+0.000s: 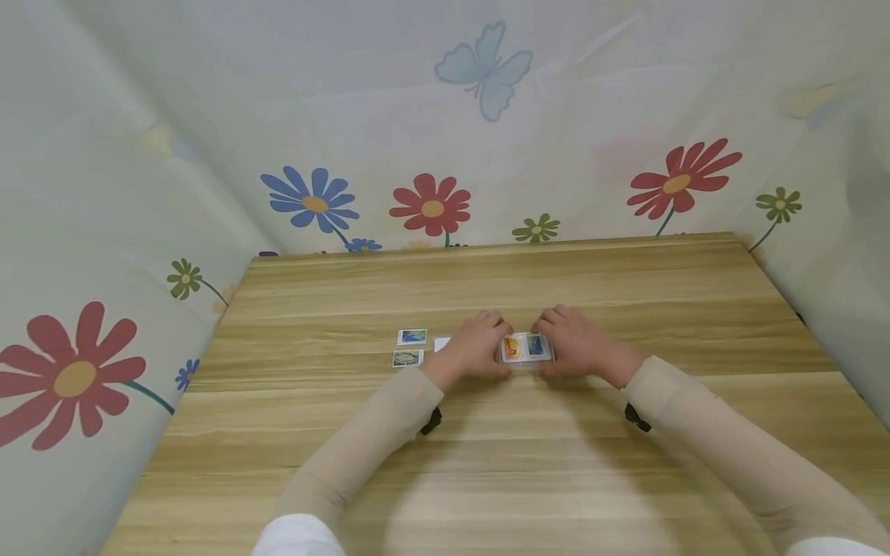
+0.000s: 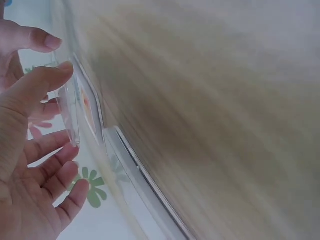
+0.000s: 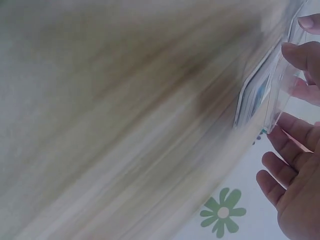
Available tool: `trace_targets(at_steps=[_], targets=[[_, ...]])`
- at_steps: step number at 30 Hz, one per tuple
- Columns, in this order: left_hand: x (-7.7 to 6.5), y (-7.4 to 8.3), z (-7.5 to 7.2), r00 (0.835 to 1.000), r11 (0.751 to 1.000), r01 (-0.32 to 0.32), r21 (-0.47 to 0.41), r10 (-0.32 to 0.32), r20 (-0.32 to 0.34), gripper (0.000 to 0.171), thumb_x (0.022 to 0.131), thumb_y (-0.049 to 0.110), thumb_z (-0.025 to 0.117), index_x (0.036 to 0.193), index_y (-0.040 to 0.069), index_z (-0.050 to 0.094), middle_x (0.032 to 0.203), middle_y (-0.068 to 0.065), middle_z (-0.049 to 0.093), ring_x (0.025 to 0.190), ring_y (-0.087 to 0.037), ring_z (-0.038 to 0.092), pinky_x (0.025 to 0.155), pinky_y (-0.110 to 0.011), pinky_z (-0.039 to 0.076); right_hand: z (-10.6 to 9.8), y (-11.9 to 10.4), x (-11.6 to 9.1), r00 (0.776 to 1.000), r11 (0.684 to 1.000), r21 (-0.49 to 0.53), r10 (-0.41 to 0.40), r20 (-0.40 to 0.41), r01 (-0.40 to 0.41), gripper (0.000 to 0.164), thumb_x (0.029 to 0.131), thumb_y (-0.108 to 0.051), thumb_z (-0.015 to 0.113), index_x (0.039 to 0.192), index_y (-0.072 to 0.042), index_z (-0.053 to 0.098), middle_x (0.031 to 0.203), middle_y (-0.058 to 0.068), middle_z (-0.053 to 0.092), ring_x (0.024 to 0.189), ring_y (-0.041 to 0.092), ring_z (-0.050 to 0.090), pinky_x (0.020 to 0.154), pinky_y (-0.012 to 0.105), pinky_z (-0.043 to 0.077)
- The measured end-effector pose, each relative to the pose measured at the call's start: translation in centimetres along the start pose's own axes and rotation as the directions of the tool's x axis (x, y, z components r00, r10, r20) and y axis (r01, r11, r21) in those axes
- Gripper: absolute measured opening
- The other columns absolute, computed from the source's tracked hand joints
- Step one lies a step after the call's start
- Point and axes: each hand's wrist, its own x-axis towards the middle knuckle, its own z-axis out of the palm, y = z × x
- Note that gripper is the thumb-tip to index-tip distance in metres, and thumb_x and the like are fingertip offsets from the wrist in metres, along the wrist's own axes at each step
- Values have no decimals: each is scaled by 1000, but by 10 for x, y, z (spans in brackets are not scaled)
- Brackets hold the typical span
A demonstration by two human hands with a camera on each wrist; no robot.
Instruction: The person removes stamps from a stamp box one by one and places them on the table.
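Note:
My left hand (image 1: 478, 349) and right hand (image 1: 572, 341) hold a thin clear plastic cover (image 2: 70, 114) from opposite ends, pinched between thumbs and fingers. In both wrist views it stands a little above a flat clear-edged case (image 3: 254, 95). Two small stamp-like pictures lie in that case: an orange one (image 1: 513, 348) on the left and a blue one (image 1: 535, 346) on the right. Beside my left hand is a white flat piece (image 1: 441, 344), partly hidden by the hand. The left wrist view shows a second clear-edged flat case (image 2: 142, 175) near the first.
Left of my hands lie two loose stamp-like pictures, a blue-green one (image 1: 412, 337) and a greyish one (image 1: 407, 358) nearer me. The wooden table (image 1: 348, 432) meets a flower-printed cloth (image 1: 591, 154) at its back and sides.

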Motion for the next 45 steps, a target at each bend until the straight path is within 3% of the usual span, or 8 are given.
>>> trace_targets(at_steps=[10,15,19,24,37,45], targets=[[-17,2,3,999,998,-53,45,53,-4,66,75,43,77,125,7,56,119,-7,55,110,-21,50,97,-33,42,4,-13,-13,996,997,-39,-63,-60,61,59,67,-38,81,109,0,62,105,12,60,102,30,53,90,46,44],[-25,6,8,996,994,-87,60,88,-11,64,74,44,77,122,8,58,110,-5,56,102,-19,51,89,-31,44,8,-19,-21,993,995,-36,-93,-78,90,59,67,-41,80,106,0,62,101,9,60,97,27,52,86,43,44],[-30,12,11,996,994,-90,58,91,-11,61,72,45,79,117,9,60,106,-3,56,99,-17,51,85,-30,45,9,-24,-27,992,995,-9,-99,-73,98,58,66,-39,81,104,0,62,100,8,60,96,26,52,85,43,44],[-36,18,13,996,996,-86,38,85,30,63,71,49,79,118,11,60,111,-3,57,103,-17,52,88,-30,45,12,-27,-34,995,996,-12,-94,-41,94,56,65,-40,80,103,-2,62,99,7,60,94,24,51,84,41,44],[-44,21,23,990,992,-124,18,123,68,61,70,51,78,113,11,62,104,-1,57,94,-15,51,80,-28,43,20,-35,-46,993,992,54,-112,-42,114,53,66,-41,79,100,-3,64,93,4,59,92,22,51,80,39,44],[-45,22,22,989,988,-138,70,134,56,66,68,58,77,114,13,62,104,1,57,93,-13,52,73,-26,41,21,-35,-50,993,991,71,-109,-36,112,57,68,-43,80,105,-3,63,97,5,59,95,23,51,80,40,44]])
